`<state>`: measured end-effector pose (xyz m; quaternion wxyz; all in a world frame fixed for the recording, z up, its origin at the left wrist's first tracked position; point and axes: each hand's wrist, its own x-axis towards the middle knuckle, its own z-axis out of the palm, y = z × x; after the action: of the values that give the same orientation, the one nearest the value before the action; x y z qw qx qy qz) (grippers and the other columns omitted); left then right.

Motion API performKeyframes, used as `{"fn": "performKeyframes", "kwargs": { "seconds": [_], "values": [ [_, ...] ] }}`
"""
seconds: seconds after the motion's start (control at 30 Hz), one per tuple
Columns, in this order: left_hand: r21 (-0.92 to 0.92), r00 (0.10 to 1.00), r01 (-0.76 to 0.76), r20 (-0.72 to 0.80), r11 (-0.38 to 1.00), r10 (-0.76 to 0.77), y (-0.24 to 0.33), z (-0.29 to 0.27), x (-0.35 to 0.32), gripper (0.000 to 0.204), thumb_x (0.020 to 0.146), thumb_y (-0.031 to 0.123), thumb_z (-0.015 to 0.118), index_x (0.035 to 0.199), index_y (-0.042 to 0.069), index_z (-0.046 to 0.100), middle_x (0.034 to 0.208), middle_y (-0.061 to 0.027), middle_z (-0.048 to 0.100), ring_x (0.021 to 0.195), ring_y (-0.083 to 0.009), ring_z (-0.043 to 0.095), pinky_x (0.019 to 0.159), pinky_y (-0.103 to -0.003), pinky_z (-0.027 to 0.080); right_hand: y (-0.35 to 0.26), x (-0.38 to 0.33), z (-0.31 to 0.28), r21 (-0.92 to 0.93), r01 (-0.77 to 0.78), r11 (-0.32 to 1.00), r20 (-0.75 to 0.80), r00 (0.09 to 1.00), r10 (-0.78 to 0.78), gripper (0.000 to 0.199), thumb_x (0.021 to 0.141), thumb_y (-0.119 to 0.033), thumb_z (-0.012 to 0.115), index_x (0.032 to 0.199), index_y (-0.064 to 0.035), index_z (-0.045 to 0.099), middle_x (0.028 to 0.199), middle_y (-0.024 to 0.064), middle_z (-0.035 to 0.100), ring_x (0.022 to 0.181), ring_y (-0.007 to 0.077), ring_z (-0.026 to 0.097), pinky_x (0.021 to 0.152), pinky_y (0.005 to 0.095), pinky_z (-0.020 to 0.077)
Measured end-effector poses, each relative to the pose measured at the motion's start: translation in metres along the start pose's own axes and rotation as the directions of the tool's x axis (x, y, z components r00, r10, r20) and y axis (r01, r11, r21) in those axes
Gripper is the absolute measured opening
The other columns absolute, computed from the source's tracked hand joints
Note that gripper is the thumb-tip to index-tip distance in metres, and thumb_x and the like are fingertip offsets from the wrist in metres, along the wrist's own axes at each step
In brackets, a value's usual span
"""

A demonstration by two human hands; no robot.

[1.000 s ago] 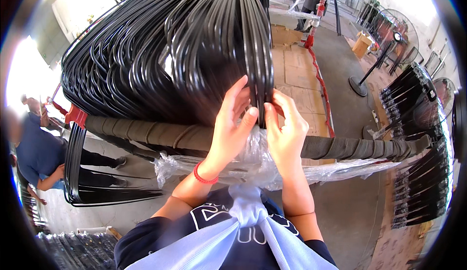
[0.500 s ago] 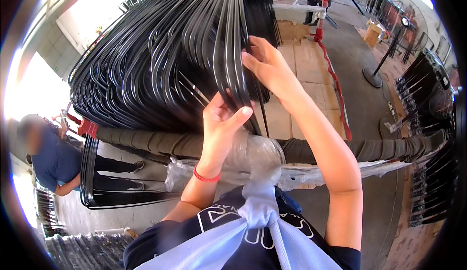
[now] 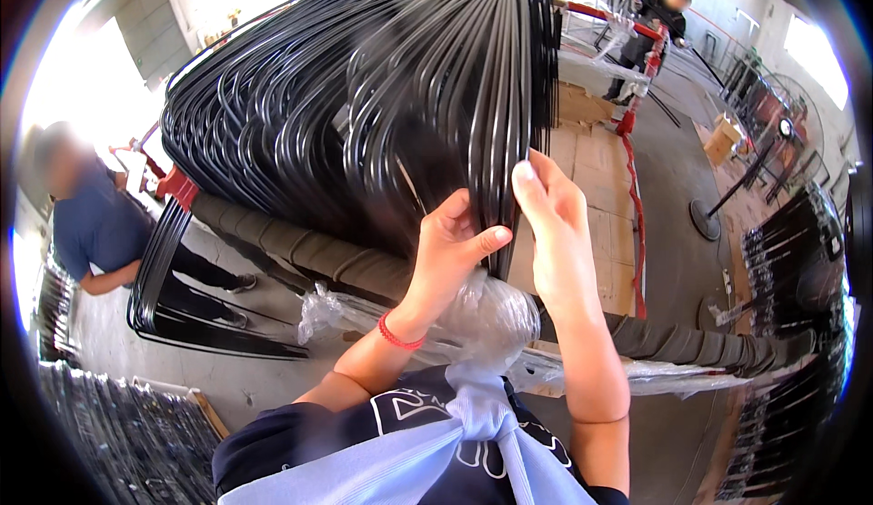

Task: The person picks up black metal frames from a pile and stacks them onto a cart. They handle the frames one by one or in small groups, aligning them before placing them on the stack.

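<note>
The work is judged to be part-way along: a large pile of bent black tubes is stacked from the upper left to the upper middle of the frame, and a front group of tubes is being handled at the pile's right edge, at the centre of the frame. The lower ends of this group are held by the left hand; its grip is narrow, the thumb laid across the front, the fingers partly hidden. The right hand is placed against the group's right edge, thumb foremost; whether its grip is closed cannot be told. The group is not yet released and is hung nearly upright, above a wad of clear plastic film. A cloth-wrapped bar is seen along the pile's near side. To the right, cardboard sheets are left uncovered by the tubes, so room for more is inferred; how many are left to be handled cannot be read. Further black tubes are seen at the lower left, apart from the pile, near a co-worker; their part in the work is unconfirmed.
</note>
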<state>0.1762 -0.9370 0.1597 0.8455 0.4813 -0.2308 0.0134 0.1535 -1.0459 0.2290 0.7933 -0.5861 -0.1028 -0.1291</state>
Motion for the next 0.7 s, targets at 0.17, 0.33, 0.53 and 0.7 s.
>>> {"fn": "performKeyframes", "kwargs": {
  "seconds": [0.17, 0.33, 0.53, 0.7],
  "values": [
    [-0.075, 0.999, 0.036, 0.001, 0.997, -0.036, 0.0, 0.002, -0.001, 0.037, 0.074, 0.003, 0.069, 0.108, 0.0, 0.055, 0.1, -0.0031, 0.06, 0.091, -0.0095, 0.056, 0.084, -0.024, 0.044, 0.009, -0.01, -0.006, -0.014, 0.053, 0.999, 0.059, 0.997, -0.052, 0.028, 0.083, 0.001, 0.053, 0.11, 0.0066, 0.051, 0.096, 0.0068, 0.06, 0.085, 0.0093, 0.056, 0.079, 0.023, 0.0437],
    [-0.093, 0.999, 0.044, -0.002, 0.995, -0.044, -0.002, 0.0, 0.0, 0.036, 0.075, 0.006, 0.068, 0.108, 0.0, 0.054, 0.1, -0.0028, 0.06, 0.092, -0.0094, 0.055, 0.083, -0.024, 0.043, 0.019, -0.01, -0.007, 0.042, 0.048, 0.998, 0.012, 0.999, -0.049, 0.027, 0.082, 0.0, 0.058, 0.107, 0.0059, 0.053, 0.096, 0.0069, 0.061, 0.087, 0.0094, 0.056, 0.08, 0.0231, 0.0429],
    [-0.129, 0.998, 0.057, 0.049, 0.99, -0.051, 0.002, 0.0, -0.001, 0.037, 0.079, 0.011, 0.065, 0.112, -0.001, 0.052, 0.105, -0.0036, 0.058, 0.097, -0.0106, 0.053, 0.088, -0.026, 0.04, 0.022, -0.007, -0.006, 0.098, 0.019, 0.995, -0.021, 1.0, -0.017, 0.024, 0.079, -0.001, 0.062, 0.102, 0.0032, 0.053, 0.084, 0.0018, 0.057, 0.078, 0.0056, 0.052, 0.073, 0.0198, 0.0428],
    [-0.149, 0.999, 0.031, 0.032, 0.988, -0.027, 0.002, 0.001, -0.003, 0.038, 0.08, 0.019, 0.066, 0.11, -0.001, 0.053, 0.102, -0.0036, 0.06, 0.093, -0.0094, 0.054, 0.083, -0.024, 0.04, 0.026, -0.006, -0.008, 0.09, 0.026, 0.996, -0.031, 0.999, -0.023, 0.03, 0.077, -0.001, 0.064, 0.104, 0.0018, 0.051, 0.083, 0.001, 0.054, 0.077, 0.0056, 0.051, 0.072, 0.0193, 0.0426]
  ]
}}
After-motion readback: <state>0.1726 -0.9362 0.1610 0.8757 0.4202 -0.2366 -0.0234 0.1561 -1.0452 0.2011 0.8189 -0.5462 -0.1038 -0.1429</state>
